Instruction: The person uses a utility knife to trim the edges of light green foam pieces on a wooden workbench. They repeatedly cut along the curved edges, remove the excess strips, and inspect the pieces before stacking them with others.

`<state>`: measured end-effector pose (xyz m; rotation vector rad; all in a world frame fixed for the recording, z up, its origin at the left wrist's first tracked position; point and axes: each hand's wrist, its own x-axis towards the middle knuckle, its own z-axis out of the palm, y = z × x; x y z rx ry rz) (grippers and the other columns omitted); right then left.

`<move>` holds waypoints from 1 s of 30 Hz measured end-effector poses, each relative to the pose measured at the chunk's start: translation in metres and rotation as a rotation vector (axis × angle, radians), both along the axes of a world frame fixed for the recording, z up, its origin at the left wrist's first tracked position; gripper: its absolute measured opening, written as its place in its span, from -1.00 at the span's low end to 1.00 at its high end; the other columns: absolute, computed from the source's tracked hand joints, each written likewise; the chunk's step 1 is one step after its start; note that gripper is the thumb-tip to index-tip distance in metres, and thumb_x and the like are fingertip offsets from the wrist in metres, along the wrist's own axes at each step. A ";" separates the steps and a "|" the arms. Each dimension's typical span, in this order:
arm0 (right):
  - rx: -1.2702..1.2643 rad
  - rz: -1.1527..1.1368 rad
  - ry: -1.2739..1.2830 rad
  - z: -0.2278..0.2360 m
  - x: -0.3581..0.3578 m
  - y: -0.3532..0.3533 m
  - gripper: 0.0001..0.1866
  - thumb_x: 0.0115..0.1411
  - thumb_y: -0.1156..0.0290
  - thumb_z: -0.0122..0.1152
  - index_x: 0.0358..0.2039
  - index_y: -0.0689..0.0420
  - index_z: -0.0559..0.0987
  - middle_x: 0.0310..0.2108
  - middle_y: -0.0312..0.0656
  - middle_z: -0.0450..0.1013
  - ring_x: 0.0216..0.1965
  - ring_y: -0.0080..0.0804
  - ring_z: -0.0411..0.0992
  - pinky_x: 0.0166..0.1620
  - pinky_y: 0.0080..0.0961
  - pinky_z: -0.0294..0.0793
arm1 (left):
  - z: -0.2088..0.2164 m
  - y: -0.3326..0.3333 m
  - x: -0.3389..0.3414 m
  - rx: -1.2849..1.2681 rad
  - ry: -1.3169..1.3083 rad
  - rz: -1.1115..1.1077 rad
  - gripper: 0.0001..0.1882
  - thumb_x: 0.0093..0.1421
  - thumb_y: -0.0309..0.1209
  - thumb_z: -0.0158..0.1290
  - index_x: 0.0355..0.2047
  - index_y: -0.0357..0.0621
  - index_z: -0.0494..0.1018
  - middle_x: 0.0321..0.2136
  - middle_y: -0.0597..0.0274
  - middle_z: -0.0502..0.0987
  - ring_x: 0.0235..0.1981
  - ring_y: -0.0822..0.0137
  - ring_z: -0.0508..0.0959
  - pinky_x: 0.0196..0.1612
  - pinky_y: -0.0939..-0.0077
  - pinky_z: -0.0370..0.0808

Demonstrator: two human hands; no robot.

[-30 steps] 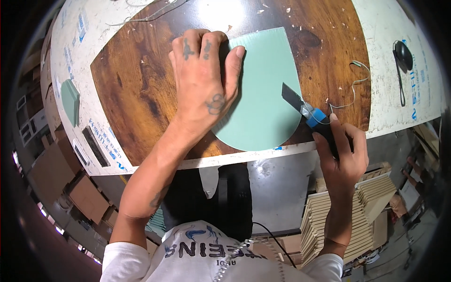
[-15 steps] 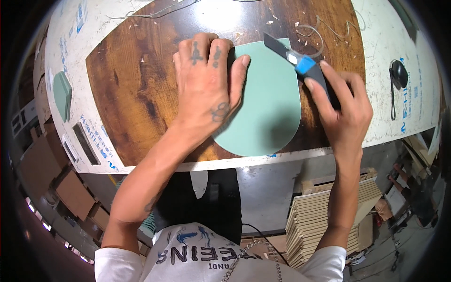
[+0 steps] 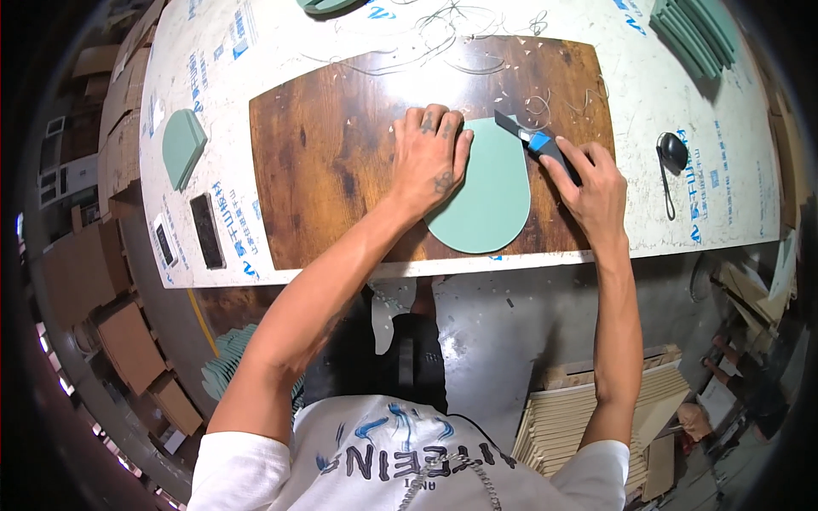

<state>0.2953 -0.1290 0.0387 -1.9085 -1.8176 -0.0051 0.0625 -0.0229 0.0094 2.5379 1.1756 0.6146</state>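
Observation:
A pale green panel (image 3: 486,192) with a rounded near end lies flat on a brown wood-grain board (image 3: 319,170). My left hand (image 3: 430,162) is closed over its left edge, fingers bent and thumb resting on its face; the fingertips are hidden. Beyond the panel's right side, my right hand (image 3: 592,183) grips a black and blue utility knife (image 3: 545,150). The knife's dark blade is out and lies at the panel's far right corner; whether it touches is hard to tell.
Thin trimmed strips (image 3: 443,30) and small scraps litter the far side. Green pieces are stacked at far right (image 3: 694,38) and left (image 3: 181,149). A black corded device (image 3: 672,152) sits to the right. Below, slatted beige boards (image 3: 554,417) stand near my right arm.
My view has drawn back, so the table looks smaller and shows more of its far side. The knife blade has shifted slightly toward the panel's far right corner. Both hands keep their holds.

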 end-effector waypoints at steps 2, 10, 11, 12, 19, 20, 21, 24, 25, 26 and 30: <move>0.003 -0.006 -0.001 -0.002 0.001 0.002 -0.66 0.10 0.17 0.47 -0.19 0.11 0.71 -0.48 -0.18 0.43 -0.44 -0.25 0.43 -0.44 -0.34 0.44 | 0.002 0.004 0.000 -0.007 0.014 -0.008 -0.73 0.34 -0.28 0.05 -0.07 -0.19 0.49 -0.15 0.07 0.46 -0.10 0.11 0.36 -0.01 0.17 0.28; 0.036 0.002 0.006 -0.007 -0.007 0.014 -0.66 0.12 0.14 0.44 -0.19 0.10 0.71 -0.48 -0.17 0.44 -0.44 -0.24 0.45 -0.44 -0.32 0.47 | -0.001 0.002 -0.001 -0.032 0.059 0.016 -0.69 0.37 -0.23 0.00 -0.05 -0.20 0.49 -0.10 0.10 0.48 -0.07 0.12 0.37 0.04 0.17 0.29; 0.009 -0.004 0.011 -0.007 -0.008 0.014 -0.65 0.15 0.11 0.41 -0.19 0.10 0.71 -0.47 -0.15 0.45 -0.43 -0.22 0.47 -0.43 -0.31 0.49 | -0.001 0.002 -0.001 -0.026 0.064 0.027 -0.69 0.37 -0.23 0.00 -0.05 -0.19 0.49 -0.10 0.10 0.48 -0.07 0.12 0.37 0.04 0.17 0.29; 0.000 -0.008 0.018 -0.007 -0.009 0.015 -0.64 0.16 0.10 0.40 -0.19 0.11 0.71 -0.47 -0.13 0.46 -0.42 -0.21 0.48 -0.42 -0.30 0.49 | 0.000 0.002 -0.001 -0.019 0.070 0.036 -0.70 0.37 -0.24 0.00 -0.05 -0.19 0.49 -0.10 0.09 0.48 -0.07 0.12 0.38 0.04 0.17 0.29; 0.004 -0.185 0.105 -0.004 -0.006 0.049 -0.60 0.22 0.04 0.33 -0.16 0.11 0.70 -0.46 0.02 0.48 -0.41 0.00 0.51 -0.33 -0.20 0.50 | 0.004 -0.004 0.005 -0.014 0.074 -0.121 -0.78 0.37 -0.29 -0.01 -0.12 -0.13 0.49 -0.14 0.11 0.49 -0.07 0.08 0.39 0.05 0.15 0.28; 0.013 -0.233 0.162 -0.002 -0.006 0.043 -0.60 0.21 0.04 0.34 -0.14 0.10 0.70 -0.46 0.03 0.49 -0.40 0.03 0.51 -0.32 -0.19 0.49 | 0.004 -0.003 0.005 -0.027 0.071 -0.108 -0.79 0.37 -0.29 -0.01 -0.13 -0.13 0.50 -0.15 0.11 0.49 -0.07 0.08 0.39 0.05 0.15 0.28; 0.032 -0.265 0.266 0.001 -0.007 0.034 -0.60 0.21 0.04 0.35 -0.12 0.08 0.70 -0.41 0.07 0.52 -0.37 0.05 0.53 -0.29 -0.17 0.50 | 0.004 -0.002 0.004 -0.040 0.068 -0.097 -0.79 0.37 -0.30 -0.01 -0.14 -0.13 0.50 -0.15 0.12 0.48 -0.07 0.08 0.39 0.05 0.15 0.28; 0.041 -0.396 0.525 0.000 -0.006 -0.011 -0.55 0.21 0.04 0.36 -0.09 0.16 0.67 -0.41 0.05 0.56 -0.35 -0.06 0.57 -0.22 -0.27 0.53 | 0.001 -0.003 0.004 -0.061 0.006 -0.086 -0.81 0.34 -0.29 0.00 -0.17 -0.10 0.50 -0.19 0.11 0.47 -0.08 0.04 0.39 0.03 0.08 0.28; -0.044 -0.486 0.637 0.008 -0.011 -0.032 -0.52 0.20 0.04 0.37 -0.11 0.21 0.66 -0.46 -0.02 0.54 -0.39 -0.17 0.54 -0.23 -0.30 0.52 | 0.000 -0.003 0.006 -0.092 0.027 -0.085 -0.81 0.34 -0.28 0.01 -0.17 -0.08 0.51 -0.18 0.13 0.47 -0.07 0.05 0.39 0.03 0.09 0.29; -0.130 -0.572 0.754 0.016 -0.022 -0.056 -0.50 0.19 0.03 0.39 -0.13 0.26 0.65 -0.52 -0.09 0.51 -0.43 -0.27 0.51 -0.24 -0.34 0.50 | -0.002 -0.004 0.007 -0.084 0.023 -0.086 -0.81 0.34 -0.28 0.01 -0.17 -0.10 0.51 -0.18 0.13 0.47 -0.08 0.06 0.39 0.02 0.10 0.29; -0.149 -0.724 0.809 -0.006 -0.084 -0.145 -0.59 0.19 0.14 0.42 -0.32 0.28 0.56 -0.59 -0.25 0.43 -0.50 -0.46 0.39 -0.33 -0.43 0.44 | 0.000 -0.005 0.003 -0.032 -0.032 -0.070 -0.80 0.34 -0.30 0.03 -0.16 -0.14 0.51 -0.19 0.08 0.48 -0.09 0.04 0.39 0.02 0.13 0.30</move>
